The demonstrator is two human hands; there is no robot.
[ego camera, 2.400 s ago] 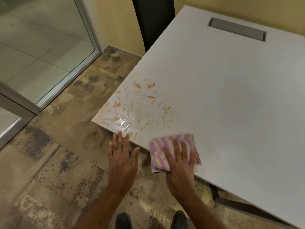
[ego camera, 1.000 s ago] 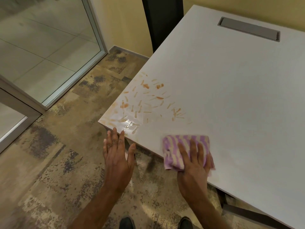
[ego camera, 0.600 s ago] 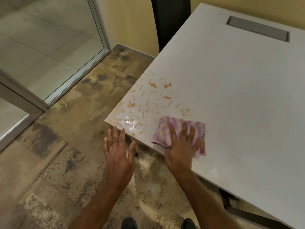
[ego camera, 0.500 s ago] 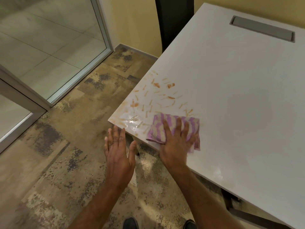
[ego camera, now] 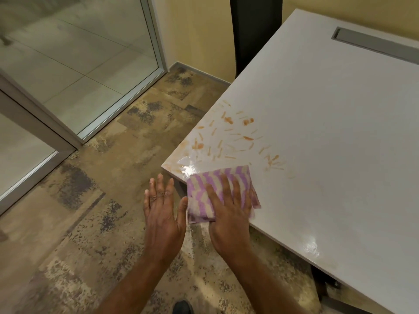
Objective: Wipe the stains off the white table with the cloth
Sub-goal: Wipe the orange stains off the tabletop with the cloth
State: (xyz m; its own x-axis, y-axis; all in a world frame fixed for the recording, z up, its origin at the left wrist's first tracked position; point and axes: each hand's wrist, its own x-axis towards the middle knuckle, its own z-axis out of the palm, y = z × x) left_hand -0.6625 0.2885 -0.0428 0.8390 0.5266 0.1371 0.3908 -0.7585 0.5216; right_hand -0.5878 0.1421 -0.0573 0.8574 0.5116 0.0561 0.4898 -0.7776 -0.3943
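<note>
White table (ego camera: 328,132) corner | cloth (ego camera: 217,184) under flat right hand (ego camera: 229,214), no closed grip | left hand (ego camera: 162,214) spread, empty

An office or meeting room, by the look of its fittings.

The large white desk (ego camera: 328,132) has a long grey cable-access flap (ego camera: 374,45) recessed into its top near the far edge, as office desks do. A glass partition (ego camera: 74,53) in a slim aluminium frame (ego camera: 156,48) shuts the room off from a pale tiled floor beyond. Underfoot lie mottled brown-and-beige carpet tiles (ego camera: 90,211), with a plain cream wall (ego camera: 199,35) and a dark upright panel (ego camera: 256,30) behind the desk.
</note>
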